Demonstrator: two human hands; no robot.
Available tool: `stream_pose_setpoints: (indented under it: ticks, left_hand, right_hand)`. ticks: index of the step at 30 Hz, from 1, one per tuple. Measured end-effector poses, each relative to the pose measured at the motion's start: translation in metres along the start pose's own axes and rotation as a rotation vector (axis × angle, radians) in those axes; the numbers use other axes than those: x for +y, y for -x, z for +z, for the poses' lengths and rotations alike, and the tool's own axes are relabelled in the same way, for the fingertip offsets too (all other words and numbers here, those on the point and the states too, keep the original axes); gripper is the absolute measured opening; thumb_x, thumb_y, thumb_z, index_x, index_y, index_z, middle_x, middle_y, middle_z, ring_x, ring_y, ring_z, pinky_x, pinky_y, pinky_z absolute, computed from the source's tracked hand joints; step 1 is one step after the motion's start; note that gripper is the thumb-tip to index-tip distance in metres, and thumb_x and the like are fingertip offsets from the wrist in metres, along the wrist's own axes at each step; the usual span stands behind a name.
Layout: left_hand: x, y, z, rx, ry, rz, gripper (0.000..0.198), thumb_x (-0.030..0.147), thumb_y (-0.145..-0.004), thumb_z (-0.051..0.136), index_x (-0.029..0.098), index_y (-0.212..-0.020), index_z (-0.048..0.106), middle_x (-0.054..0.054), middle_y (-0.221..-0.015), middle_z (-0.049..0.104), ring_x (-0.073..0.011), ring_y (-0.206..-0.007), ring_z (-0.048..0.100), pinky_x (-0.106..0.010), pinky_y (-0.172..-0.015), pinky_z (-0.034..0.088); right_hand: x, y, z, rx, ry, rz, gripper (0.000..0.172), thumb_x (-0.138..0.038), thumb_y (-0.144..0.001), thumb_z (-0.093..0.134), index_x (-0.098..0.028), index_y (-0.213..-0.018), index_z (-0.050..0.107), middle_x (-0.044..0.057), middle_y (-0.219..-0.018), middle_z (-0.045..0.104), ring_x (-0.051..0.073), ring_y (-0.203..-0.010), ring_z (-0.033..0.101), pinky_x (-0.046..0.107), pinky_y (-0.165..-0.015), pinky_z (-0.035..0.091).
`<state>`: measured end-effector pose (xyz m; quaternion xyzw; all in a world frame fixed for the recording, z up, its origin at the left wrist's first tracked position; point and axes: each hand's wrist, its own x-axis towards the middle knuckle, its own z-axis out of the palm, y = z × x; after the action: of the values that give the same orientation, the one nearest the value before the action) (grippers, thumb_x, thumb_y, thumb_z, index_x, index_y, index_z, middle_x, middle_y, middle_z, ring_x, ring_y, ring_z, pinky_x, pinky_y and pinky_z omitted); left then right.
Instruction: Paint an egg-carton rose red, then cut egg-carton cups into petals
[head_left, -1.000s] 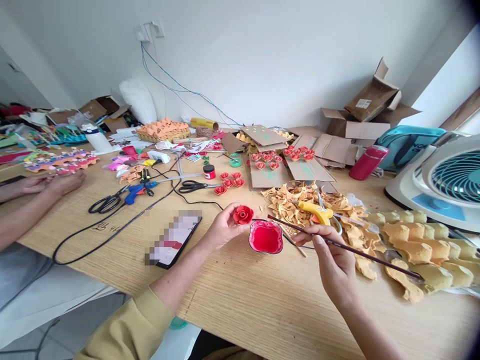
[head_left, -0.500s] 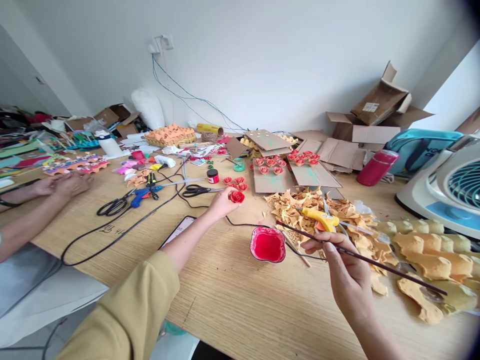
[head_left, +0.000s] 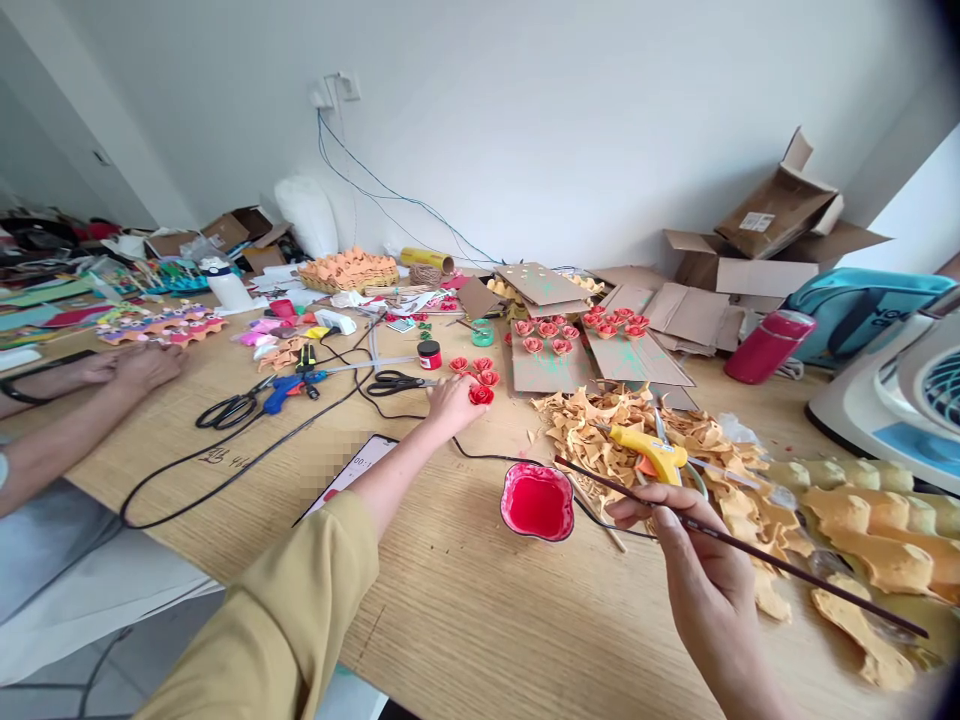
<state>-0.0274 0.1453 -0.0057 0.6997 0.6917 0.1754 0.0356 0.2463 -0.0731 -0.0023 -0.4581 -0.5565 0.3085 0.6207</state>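
My left hand (head_left: pixel 448 405) reaches forward over the wooden table (head_left: pixel 480 620) and its fingers close on a red painted rose (head_left: pixel 481 394), right beside a small group of red roses (head_left: pixel 472 367). My right hand (head_left: pixel 694 560) pinches a long thin paintbrush (head_left: pixel 739 545), whose tip points toward a small cup of red paint (head_left: pixel 537 501) standing just left of that hand. A yellow glue gun (head_left: pixel 651 449) lies on a heap of egg-carton scraps (head_left: pixel 600 420) behind my right hand.
Another person's hands (head_left: pixel 127 368) rest at the left. Scissors (head_left: pixel 232 408), a blue glue gun (head_left: pixel 289 388), black cables and a phone (head_left: pixel 352 470) lie mid-table. More roses sit on cardboard sheets (head_left: pixel 555 365). Egg-carton cups (head_left: pixel 862 500), a fan (head_left: pixel 900 400) and a red bottle (head_left: pixel 765 345) are right.
My left hand carried the red rose from near the paint cup forward to the group of roses. My right hand with the brush stayed put; the view shifted.
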Motion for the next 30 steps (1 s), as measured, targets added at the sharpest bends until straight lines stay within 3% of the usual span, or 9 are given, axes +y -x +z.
stream_pose_setpoints:
  ticks: [9,21,25,30]
  left_hand:
    - [0.001,0.004,0.005,0.031,-0.048,-0.009,0.036,0.045,-0.077,0.075,0.024,-0.105,0.066,-0.011,-0.123,0.069,-0.0371,-0.118,0.056,-0.053,-0.099,0.041]
    - [0.003,0.012,0.008,0.095,-0.077,0.117,0.05,0.043,-0.077,0.077,0.025,-0.121,0.061,-0.014,-0.129,0.061,-0.0391,-0.122,0.049,-0.053,-0.099,0.038]
    - [0.001,0.012,0.009,0.095,-0.075,0.213,0.04,0.037,-0.081,0.074,0.027,-0.118,0.063,-0.011,-0.125,0.063,-0.0371,-0.121,0.048,-0.051,-0.099,0.035]
    - [-0.002,0.015,0.004,0.107,-0.101,0.201,0.029,0.038,-0.081,0.073,0.025,-0.105,0.064,-0.01,-0.118,0.067,-0.0357,-0.117,0.05,-0.05,-0.098,0.033]
  right_hand:
    - [0.0,-0.001,-0.002,-0.004,0.033,-0.016,0.019,-0.038,-0.099,0.057,-0.025,-0.109,0.067,0.006,-0.093,0.076,0.02,-0.09,0.073,0.029,-0.072,0.058]
    - [-0.001,-0.004,-0.001,0.009,0.067,-0.049,0.018,-0.037,-0.1,0.056,-0.023,-0.105,0.066,0.005,-0.09,0.076,0.019,-0.085,0.073,0.031,-0.078,0.058]
    - [-0.005,-0.005,-0.001,0.013,0.042,-0.064,0.017,-0.036,-0.1,0.055,-0.023,-0.103,0.066,0.005,-0.088,0.076,0.019,-0.084,0.073,0.03,-0.073,0.06]
    - [-0.008,-0.005,-0.002,0.02,0.048,-0.064,0.018,-0.036,-0.099,0.056,-0.022,-0.103,0.067,0.006,-0.089,0.075,0.02,-0.084,0.074,0.031,-0.073,0.061]
